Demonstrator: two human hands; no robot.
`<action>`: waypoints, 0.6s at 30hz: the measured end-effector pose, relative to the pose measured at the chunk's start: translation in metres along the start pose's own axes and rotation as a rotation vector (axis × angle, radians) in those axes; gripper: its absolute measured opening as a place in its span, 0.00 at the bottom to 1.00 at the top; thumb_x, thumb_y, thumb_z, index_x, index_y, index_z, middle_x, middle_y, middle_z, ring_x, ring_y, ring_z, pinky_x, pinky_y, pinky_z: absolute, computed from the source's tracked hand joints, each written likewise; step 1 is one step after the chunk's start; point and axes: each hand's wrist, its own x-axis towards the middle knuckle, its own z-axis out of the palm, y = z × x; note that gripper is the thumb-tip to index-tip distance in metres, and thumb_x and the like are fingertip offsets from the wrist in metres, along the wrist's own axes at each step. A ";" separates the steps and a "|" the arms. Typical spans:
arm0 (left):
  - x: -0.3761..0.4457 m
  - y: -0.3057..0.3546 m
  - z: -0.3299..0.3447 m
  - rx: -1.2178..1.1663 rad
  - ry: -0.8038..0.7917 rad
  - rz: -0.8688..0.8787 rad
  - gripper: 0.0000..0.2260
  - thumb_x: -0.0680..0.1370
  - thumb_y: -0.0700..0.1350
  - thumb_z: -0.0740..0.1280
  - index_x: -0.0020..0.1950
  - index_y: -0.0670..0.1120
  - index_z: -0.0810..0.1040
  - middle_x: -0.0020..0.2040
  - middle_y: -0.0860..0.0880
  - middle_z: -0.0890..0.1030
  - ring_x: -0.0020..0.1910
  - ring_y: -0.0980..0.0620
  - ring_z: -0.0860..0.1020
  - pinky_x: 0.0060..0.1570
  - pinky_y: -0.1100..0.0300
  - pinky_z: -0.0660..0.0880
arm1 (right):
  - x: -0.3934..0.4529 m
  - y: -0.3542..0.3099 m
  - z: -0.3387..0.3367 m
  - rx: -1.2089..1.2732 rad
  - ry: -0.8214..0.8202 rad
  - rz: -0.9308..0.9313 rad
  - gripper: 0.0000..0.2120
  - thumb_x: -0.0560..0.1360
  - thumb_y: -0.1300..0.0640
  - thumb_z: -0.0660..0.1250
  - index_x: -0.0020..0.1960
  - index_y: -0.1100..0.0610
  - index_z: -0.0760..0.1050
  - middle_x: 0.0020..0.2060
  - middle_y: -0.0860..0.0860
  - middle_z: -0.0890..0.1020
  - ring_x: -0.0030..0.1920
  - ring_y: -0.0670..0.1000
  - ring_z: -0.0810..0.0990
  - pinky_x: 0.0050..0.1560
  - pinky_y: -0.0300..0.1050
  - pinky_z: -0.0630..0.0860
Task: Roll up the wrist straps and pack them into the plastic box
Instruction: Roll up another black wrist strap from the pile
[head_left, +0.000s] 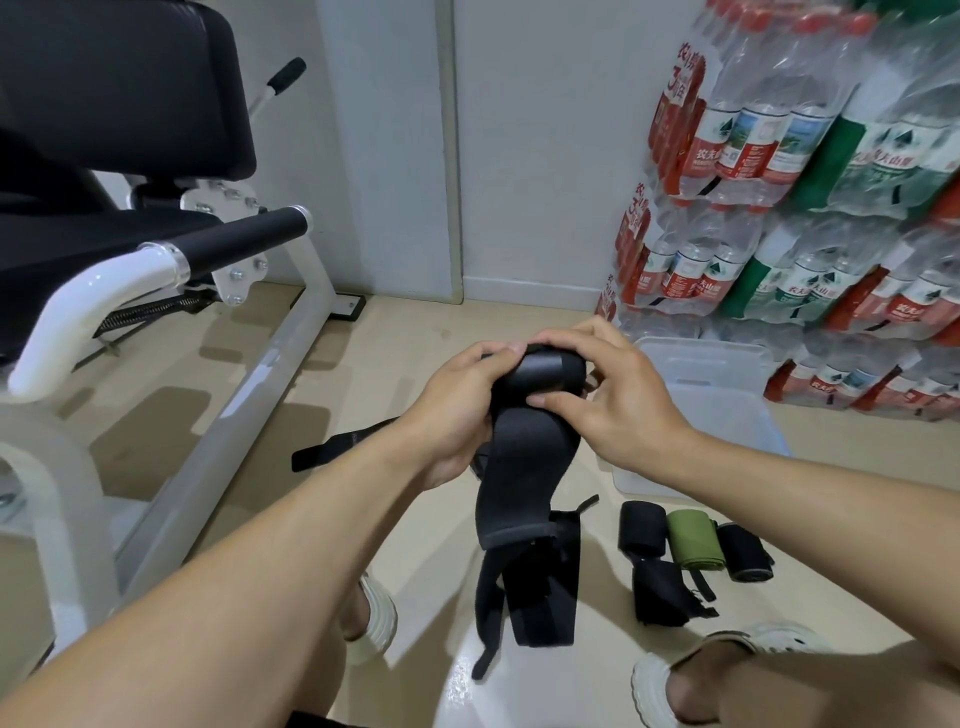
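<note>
A black wrist strap (530, 467) hangs in front of me, its top end wound into a roll. My left hand (457, 410) grips the roll from the left. My right hand (608, 389) pinches it from the right, thumb below and fingers on top. The loose tail drops to the floor between my feet. A clear plastic box (727, 415) stands on the floor to the right, behind my right forearm. Rolled straps lie in front of it: a black one (641, 530), a green one (693, 538) and another black one (745, 553).
A flat black strap (332, 447) lies on the floor to the left, partly behind my left arm. A white gym machine with black pads (156, 249) fills the left side. Stacked packs of water bottles (810, 182) line the right wall. My feet in white shoes are below.
</note>
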 end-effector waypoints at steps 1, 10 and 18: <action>0.000 0.000 0.000 0.007 0.007 0.008 0.10 0.83 0.46 0.67 0.61 0.42 0.79 0.50 0.44 0.84 0.47 0.47 0.84 0.42 0.53 0.81 | 0.001 -0.001 0.000 0.016 -0.003 0.004 0.26 0.69 0.62 0.80 0.61 0.42 0.79 0.53 0.49 0.77 0.57 0.43 0.77 0.56 0.30 0.70; -0.002 0.007 -0.013 0.124 0.015 0.122 0.13 0.79 0.41 0.72 0.64 0.49 0.81 0.58 0.47 0.84 0.49 0.45 0.86 0.50 0.41 0.82 | 0.012 -0.008 -0.003 0.452 -0.105 0.303 0.23 0.67 0.49 0.79 0.61 0.46 0.82 0.55 0.46 0.85 0.56 0.45 0.84 0.55 0.40 0.81; -0.004 0.008 -0.018 0.159 -0.069 0.210 0.28 0.76 0.35 0.75 0.72 0.52 0.74 0.65 0.49 0.80 0.59 0.51 0.83 0.52 0.51 0.83 | 0.010 -0.002 -0.011 0.587 -0.311 0.469 0.28 0.73 0.52 0.74 0.71 0.53 0.74 0.61 0.50 0.84 0.62 0.50 0.83 0.65 0.49 0.78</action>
